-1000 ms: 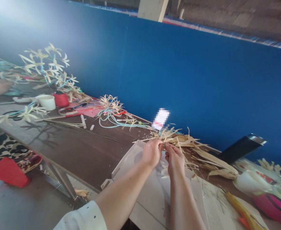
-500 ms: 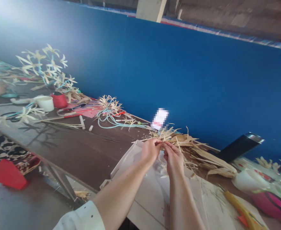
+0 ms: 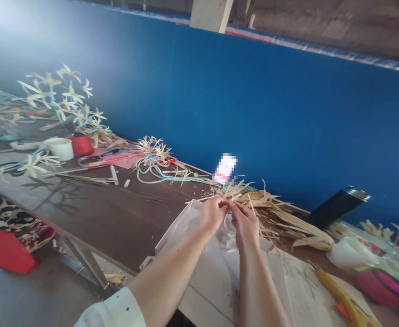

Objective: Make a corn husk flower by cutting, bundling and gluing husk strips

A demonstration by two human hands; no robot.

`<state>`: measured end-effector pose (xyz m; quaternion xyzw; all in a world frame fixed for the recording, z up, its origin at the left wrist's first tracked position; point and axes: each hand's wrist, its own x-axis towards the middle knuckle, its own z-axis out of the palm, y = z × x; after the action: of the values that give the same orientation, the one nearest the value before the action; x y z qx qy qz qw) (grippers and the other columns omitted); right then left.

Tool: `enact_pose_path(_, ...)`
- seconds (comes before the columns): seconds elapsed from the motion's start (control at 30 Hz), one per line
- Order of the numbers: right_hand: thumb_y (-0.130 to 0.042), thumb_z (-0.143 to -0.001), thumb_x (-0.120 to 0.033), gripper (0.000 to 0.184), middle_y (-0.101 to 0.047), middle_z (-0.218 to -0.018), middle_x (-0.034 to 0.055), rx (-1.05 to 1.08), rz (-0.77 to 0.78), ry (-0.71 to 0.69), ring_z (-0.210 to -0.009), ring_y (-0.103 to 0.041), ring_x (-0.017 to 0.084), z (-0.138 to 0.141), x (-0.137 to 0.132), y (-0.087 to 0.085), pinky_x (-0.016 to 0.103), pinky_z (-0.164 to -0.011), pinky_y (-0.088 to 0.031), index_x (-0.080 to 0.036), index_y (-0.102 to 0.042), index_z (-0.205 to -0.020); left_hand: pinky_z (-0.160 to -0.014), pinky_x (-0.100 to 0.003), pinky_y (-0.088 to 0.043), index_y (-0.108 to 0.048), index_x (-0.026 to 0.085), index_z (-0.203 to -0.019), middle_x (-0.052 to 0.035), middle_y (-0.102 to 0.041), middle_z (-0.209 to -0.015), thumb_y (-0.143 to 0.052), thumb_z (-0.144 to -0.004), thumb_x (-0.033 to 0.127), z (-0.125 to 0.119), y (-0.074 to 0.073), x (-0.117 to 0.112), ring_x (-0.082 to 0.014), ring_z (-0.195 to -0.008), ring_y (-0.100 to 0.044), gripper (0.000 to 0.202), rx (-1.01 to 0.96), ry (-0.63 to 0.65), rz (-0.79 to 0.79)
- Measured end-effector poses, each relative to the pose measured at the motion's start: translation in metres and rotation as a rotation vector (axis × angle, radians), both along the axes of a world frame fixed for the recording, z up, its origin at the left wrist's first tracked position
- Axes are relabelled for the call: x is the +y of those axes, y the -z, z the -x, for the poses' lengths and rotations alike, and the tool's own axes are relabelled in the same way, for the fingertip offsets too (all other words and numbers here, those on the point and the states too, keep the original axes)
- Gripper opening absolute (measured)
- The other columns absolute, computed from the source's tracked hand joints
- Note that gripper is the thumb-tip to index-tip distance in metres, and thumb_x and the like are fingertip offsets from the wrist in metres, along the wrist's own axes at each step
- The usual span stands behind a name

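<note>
Over a shallow white cardboard tray point(image 3: 175, 227), my left hand point(image 3: 214, 212) and my right hand point(image 3: 246, 222) meet at the fingertips. Both are closed in a pinch. Whatever sits between the fingers is too small and too hidden to make out; it may be a pale sliver of husk. Just behind the fingers lies a heap of dry husk strips point(image 3: 243, 190), with longer husk leaves point(image 3: 304, 227) trailing to the right. A pixelated bright phone-like shape point(image 3: 225, 169) stands behind the heap, against the blue partition point(image 3: 253, 104).
To the left lie pale husk flowers on blue stems point(image 3: 71, 93), a white cup point(image 3: 61, 149), a red object point(image 3: 81, 144) and blue cords point(image 3: 151, 175). On the right are a black flask point(image 3: 335, 209), a white roll point(image 3: 351, 252), a yellow glue gun point(image 3: 342, 293) and a pink pouch point(image 3: 383, 286).
The view has shifted very slightly. My hands stay pinched together in nearly the same place, with the fingertips a little closer.
</note>
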<state>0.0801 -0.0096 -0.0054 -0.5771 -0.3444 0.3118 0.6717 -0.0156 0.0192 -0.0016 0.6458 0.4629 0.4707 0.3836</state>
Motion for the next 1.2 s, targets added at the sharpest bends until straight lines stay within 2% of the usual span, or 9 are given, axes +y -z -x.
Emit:
enact_pose_path(0.27, -0.074, -0.054, -0.046, 0.043, -0.056, -0.056, -0.0020, -0.051, -0.010, 0.037, -0.044, -0.040, 0.006, -0.001, 0.001, 0.000, 0.020, -0.042, -0.030, -0.014, -0.069, -0.082, -0.068, -0.022, -0.043, -0.069, 0.020, -0.085, -0.0016, -0.069, -0.081, -0.055, -0.076, 0.028, 0.001, -0.002, -0.004, -0.0139, -0.076, -0.060, 0.019, 0.045, 0.008, -0.014)
enact_pose_path(0.53, -0.071, -0.054, -0.050, 0.047, -0.053, -0.050, -0.0011, -0.118, -0.008, 0.080, -0.045, -0.045, 0.010, -0.006, 0.001, 0.002, 0.022, -0.041, -0.031, -0.013, -0.070, -0.083, -0.068, -0.022, -0.044, -0.069, 0.022, -0.090, -0.0006, -0.069, -0.080, -0.056, -0.076, 0.027, -0.002, -0.001, -0.005, -0.0133, -0.075, -0.062, 0.021, -0.041, 0.049, -0.019)
enact_pose_path(0.67, -0.071, -0.055, -0.051, 0.047, -0.054, -0.050, -0.0008, -0.137, -0.006, 0.082, -0.046, -0.045, 0.010, -0.005, -0.001, -0.001, 0.022, -0.041, -0.031, -0.013, -0.070, -0.082, -0.071, -0.023, -0.045, -0.069, 0.022, -0.092, -0.0012, -0.070, -0.083, -0.057, -0.074, 0.025, -0.002, 0.001, -0.004, -0.0137, -0.079, -0.062, 0.022, -0.047, 0.073, 0.012)
enact_pose_path(0.83, -0.070, -0.057, -0.051, 0.044, -0.053, -0.050, -0.0017, -0.180, -0.005, 0.091, -0.046, -0.043, 0.010, 0.000, -0.003, -0.005, 0.022, -0.041, -0.030, -0.014, -0.070, -0.081, -0.067, -0.024, -0.045, -0.070, 0.020, -0.087, -0.0023, -0.069, -0.078, -0.057, -0.074, 0.030, -0.003, 0.004, -0.001, -0.0147, -0.074, -0.062, 0.021, -0.059, 0.064, 0.071)
enact_pose_path(1.03, -0.072, -0.057, -0.044, 0.040, -0.055, -0.055, -0.0017, -0.113, 0.007, 0.041, -0.046, -0.041, 0.008, 0.002, -0.005, -0.007, 0.021, -0.042, -0.031, -0.015, -0.069, -0.084, -0.065, -0.023, -0.045, -0.069, 0.018, -0.081, -0.0029, -0.069, -0.075, -0.058, -0.071, 0.029, -0.004, 0.008, 0.003, -0.0142, -0.071, -0.061, 0.019, -0.090, 0.046, 0.108)
enact_pose_path(1.2, -0.074, -0.053, -0.042, 0.040, -0.051, -0.051, -0.0033, 0.006, 0.011, 0.029, -0.043, -0.038, 0.007, 0.007, -0.006, -0.010, 0.019, -0.039, -0.027, -0.014, -0.068, -0.082, -0.063, -0.023, -0.044, -0.069, 0.018, -0.078, -0.0020, -0.068, -0.072, -0.058, -0.071, 0.027, -0.005, 0.007, 0.004, -0.0130, -0.068, -0.060, 0.016, -0.090, 0.028, 0.122)
